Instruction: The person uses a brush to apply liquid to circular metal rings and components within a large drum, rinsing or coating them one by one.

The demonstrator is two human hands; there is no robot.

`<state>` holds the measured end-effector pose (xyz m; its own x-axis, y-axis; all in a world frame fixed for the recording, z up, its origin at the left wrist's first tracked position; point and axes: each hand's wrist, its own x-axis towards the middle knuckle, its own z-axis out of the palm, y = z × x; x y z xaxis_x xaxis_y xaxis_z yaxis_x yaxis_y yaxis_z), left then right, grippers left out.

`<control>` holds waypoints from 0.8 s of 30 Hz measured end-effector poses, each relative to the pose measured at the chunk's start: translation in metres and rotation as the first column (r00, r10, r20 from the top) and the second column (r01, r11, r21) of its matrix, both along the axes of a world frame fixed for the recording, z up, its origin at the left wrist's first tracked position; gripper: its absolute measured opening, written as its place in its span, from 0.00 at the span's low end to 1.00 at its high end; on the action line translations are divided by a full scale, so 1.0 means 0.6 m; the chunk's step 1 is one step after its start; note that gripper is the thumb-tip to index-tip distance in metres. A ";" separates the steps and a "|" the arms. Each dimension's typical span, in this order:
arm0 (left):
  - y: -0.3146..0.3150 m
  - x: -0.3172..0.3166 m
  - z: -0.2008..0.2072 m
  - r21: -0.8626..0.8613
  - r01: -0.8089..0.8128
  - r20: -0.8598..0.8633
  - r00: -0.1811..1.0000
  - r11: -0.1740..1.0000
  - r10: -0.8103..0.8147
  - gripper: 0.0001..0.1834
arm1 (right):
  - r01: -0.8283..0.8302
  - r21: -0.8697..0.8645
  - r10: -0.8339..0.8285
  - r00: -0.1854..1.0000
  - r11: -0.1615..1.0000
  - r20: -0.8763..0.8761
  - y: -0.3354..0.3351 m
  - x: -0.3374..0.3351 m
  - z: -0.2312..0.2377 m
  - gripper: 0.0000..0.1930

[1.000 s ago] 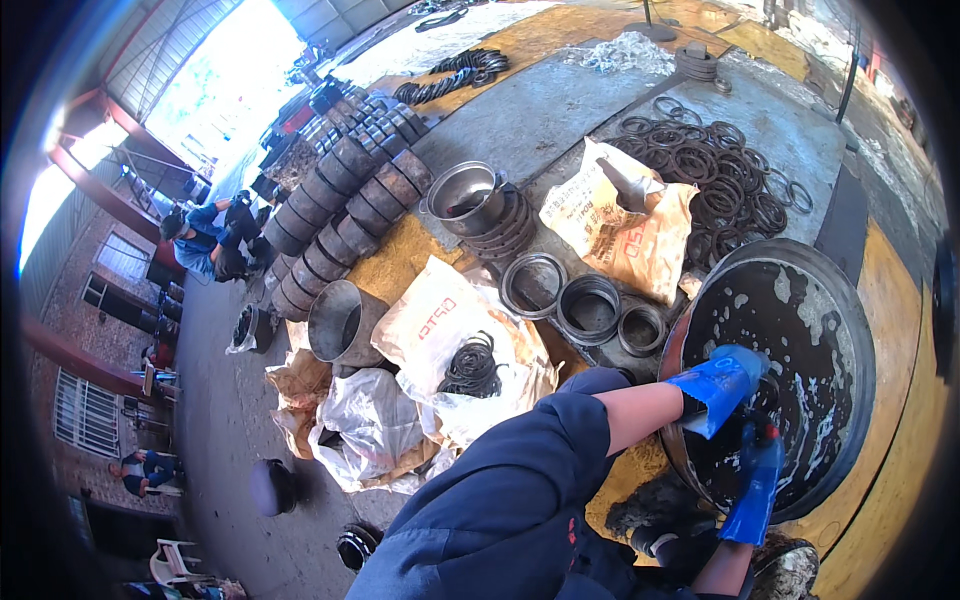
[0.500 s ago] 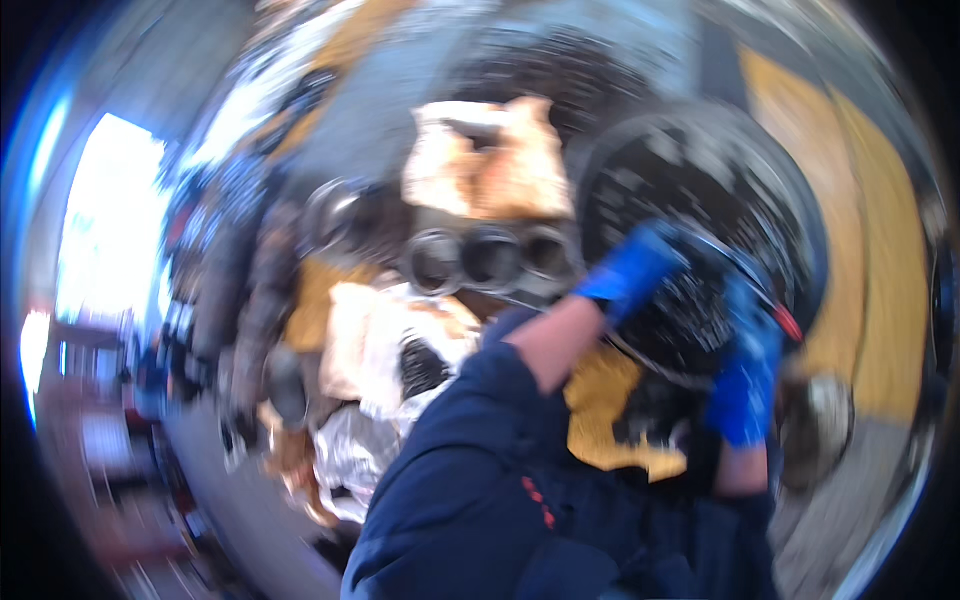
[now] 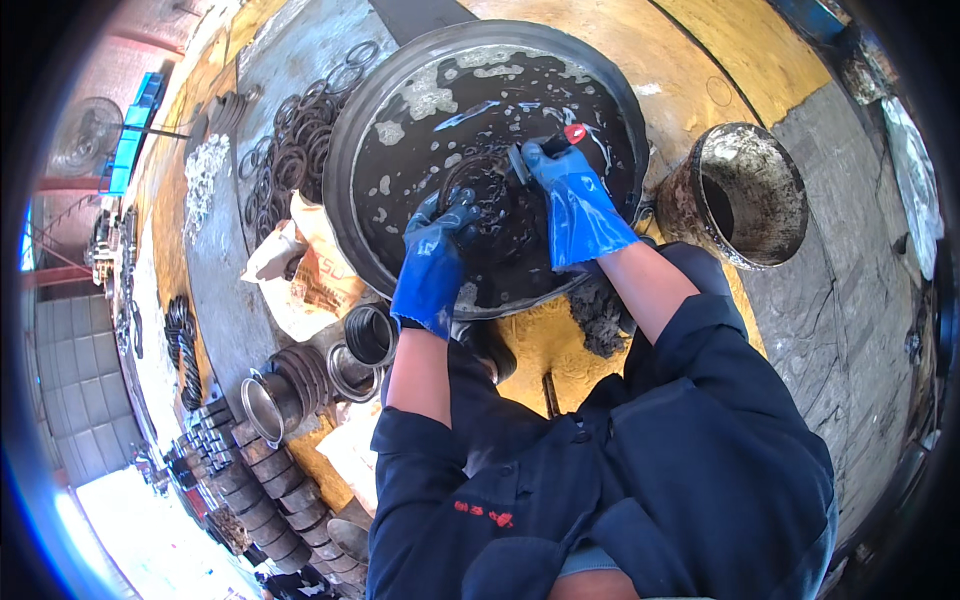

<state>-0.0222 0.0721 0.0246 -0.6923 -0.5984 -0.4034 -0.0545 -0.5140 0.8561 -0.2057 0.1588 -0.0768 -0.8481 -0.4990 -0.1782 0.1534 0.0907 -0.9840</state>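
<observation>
In front of me stands a wide, round black tub of dark, foamy liquid, and both my gloved hands are over it. My left hand, in a blue rubber glove, has its fingers curled round a dark, wet ring at the liquid's surface. My right hand, gloved the same way, grips a small hand tool with a flat head, a dark handle and a red end. The tool's head is close beside the ring; whether they touch I cannot tell. Its exact kind is unclear.
A rusty, stained bucket stands right of the tub. Left of it lie a heap of black rings and a torn paper sack. Metal cylinders and stacked rings are lower left. Black sludge lies by the tub's near edge.
My view has swung, so the tub now sits nearer the middle and the blur is gone. Both hands remain over the tub, and the red-ended tool stays at my right hand.
</observation>
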 end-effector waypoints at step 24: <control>-0.011 -0.009 -0.027 -0.030 -0.006 -0.042 0.999 1.000 0.005 0.16 | -0.040 0.302 0.043 0.999 0.952 -0.003 0.006 -0.015 -0.009 0.11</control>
<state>-0.0273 0.0656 0.0087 -0.7051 -0.6135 -0.3555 -0.0155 -0.4880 0.8727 -0.2145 0.1627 -0.0825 -0.8300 -0.4581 -0.3182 0.1339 0.3901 -0.9110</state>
